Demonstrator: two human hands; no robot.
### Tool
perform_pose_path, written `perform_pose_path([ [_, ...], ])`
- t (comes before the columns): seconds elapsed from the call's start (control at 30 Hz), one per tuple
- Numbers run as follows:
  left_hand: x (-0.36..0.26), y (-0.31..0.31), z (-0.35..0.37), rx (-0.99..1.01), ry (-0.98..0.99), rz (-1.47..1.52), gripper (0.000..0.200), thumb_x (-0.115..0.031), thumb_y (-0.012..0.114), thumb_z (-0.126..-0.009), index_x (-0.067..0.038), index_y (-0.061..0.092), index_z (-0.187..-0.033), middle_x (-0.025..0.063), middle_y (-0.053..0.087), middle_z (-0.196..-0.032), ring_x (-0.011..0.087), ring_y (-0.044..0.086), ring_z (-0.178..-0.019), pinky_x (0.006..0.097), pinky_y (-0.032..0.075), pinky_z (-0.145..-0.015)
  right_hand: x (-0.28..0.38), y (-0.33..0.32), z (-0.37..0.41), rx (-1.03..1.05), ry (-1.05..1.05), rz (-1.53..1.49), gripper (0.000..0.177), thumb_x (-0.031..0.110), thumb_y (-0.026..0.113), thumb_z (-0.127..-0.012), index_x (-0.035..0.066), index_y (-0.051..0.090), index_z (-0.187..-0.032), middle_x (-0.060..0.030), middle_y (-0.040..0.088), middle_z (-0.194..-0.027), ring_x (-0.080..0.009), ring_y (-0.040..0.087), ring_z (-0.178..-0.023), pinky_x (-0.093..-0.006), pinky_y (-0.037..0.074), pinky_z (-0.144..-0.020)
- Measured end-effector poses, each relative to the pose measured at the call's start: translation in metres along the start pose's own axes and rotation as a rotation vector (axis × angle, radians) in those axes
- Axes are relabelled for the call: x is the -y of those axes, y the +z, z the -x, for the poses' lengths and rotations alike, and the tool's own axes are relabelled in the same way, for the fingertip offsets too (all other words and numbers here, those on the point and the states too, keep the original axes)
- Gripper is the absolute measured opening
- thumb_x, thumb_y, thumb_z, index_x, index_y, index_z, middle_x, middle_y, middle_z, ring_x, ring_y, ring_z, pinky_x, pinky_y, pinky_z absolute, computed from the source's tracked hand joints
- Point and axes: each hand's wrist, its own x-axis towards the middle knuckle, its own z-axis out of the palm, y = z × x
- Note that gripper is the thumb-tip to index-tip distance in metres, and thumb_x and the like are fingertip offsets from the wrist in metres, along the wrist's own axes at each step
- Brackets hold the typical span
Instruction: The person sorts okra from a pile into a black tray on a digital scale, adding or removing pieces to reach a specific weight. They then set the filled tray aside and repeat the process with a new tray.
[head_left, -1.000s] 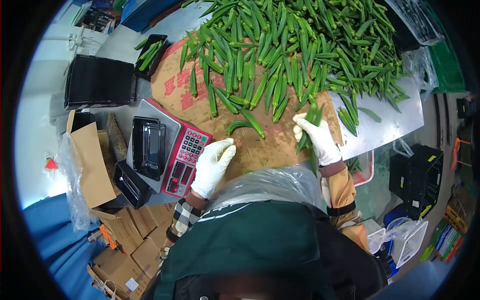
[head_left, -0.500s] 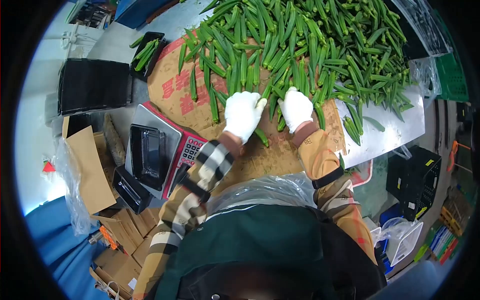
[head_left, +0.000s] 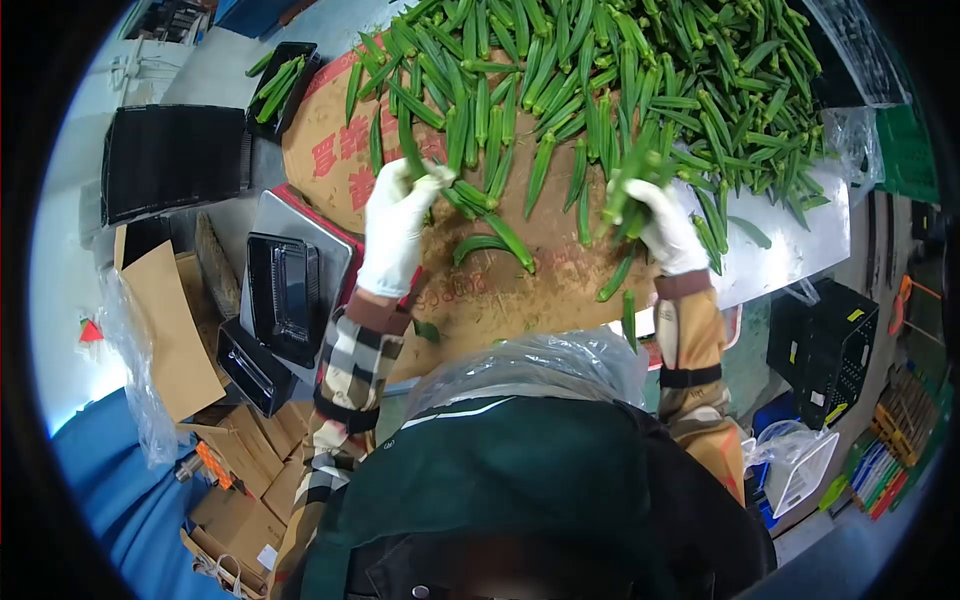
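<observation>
My left hand (head_left: 392, 230), in a white glove, is closed on an okra pod (head_left: 411, 143) that points away from me. Several loose pods lie just right of its fingertips, partly hidden by them. Further right, my gloved right hand (head_left: 668, 228) grips a small bunch of okra (head_left: 628, 195), blurred by motion. Between the hands, a curved pod (head_left: 478, 246) and other single okra rest on the cardboard sheet (head_left: 480, 320). Beyond both hands spreads a large heap of okra (head_left: 600, 60).
On the left, a black tray (head_left: 284, 300) sits on a scale (head_left: 335, 235), with another tray (head_left: 255, 365) beside it. Behind are stacked black trays (head_left: 175, 160) and a tray holding okra (head_left: 298, 75). Black crates (head_left: 825, 350) stand at right, below the metal tabletop (head_left: 800, 235).
My hands have moved apart, the left one leftward and the right one rightward with a bunch of okra. Several pods now lie scattered on the cardboard between them.
</observation>
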Motion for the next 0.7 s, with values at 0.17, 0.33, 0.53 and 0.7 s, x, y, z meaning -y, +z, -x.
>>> perform_pose_path([
  [0.17,0.017,-0.030,0.038,-0.159,-0.131,0.055,0.019,-0.009,0.067,-0.095,-0.002,0.061,-0.112,0.0001,0.064,-0.095,0.0077,0.058,-0.086,0.0237,0.048,-0.080,0.018,-0.016,0.043,-0.147,-0.088,-0.321,0.044,0.020,0.068,-0.095,0.003,0.056,-0.134,-0.0165,0.071,-0.115,-0.0246,0.071,-0.102,-0.0276,0.054,-0.065],
  [0.33,0.021,-0.037,0.057,-0.336,-0.259,-0.055,0.016,-0.016,0.073,-0.095,-0.005,0.066,-0.103,-0.0034,0.061,-0.086,0.0052,0.054,-0.077,0.0225,0.046,-0.070,0.002,0.016,0.028,-0.331,0.113,0.449,0.036,0.023,0.075,-0.091,0.003,0.067,-0.120,-0.0093,0.075,-0.093,-0.0160,0.074,-0.078,-0.0261,0.052,-0.057],
  [0.53,0.011,-0.008,0.064,-0.167,-0.016,-0.459,0.013,-0.015,0.071,-0.096,-0.002,0.069,-0.099,-0.0041,0.062,-0.083,0.0043,0.050,-0.076,0.0225,0.044,-0.067,-0.070,0.059,0.013,-0.430,-0.127,1.523,0.050,0.033,0.082,-0.077,0.006,0.067,-0.117,-0.0181,0.071,-0.110,-0.0348,0.069,-0.102,-0.0448,0.056,-0.084],
  [0.7,0.038,0.034,0.064,0.291,0.430,-1.129,0.031,-0.016,0.070,-0.082,-0.015,0.069,-0.114,0.0099,0.066,-0.087,0.0308,0.064,-0.087,0.0443,0.051,-0.076,-0.068,0.008,0.004,-0.216,-0.004,0.716,0.040,0.022,0.078,-0.083,-0.002,0.071,-0.115,-0.0095,0.076,-0.096,-0.0222,0.071,-0.084,-0.0340,0.054,-0.074],
])
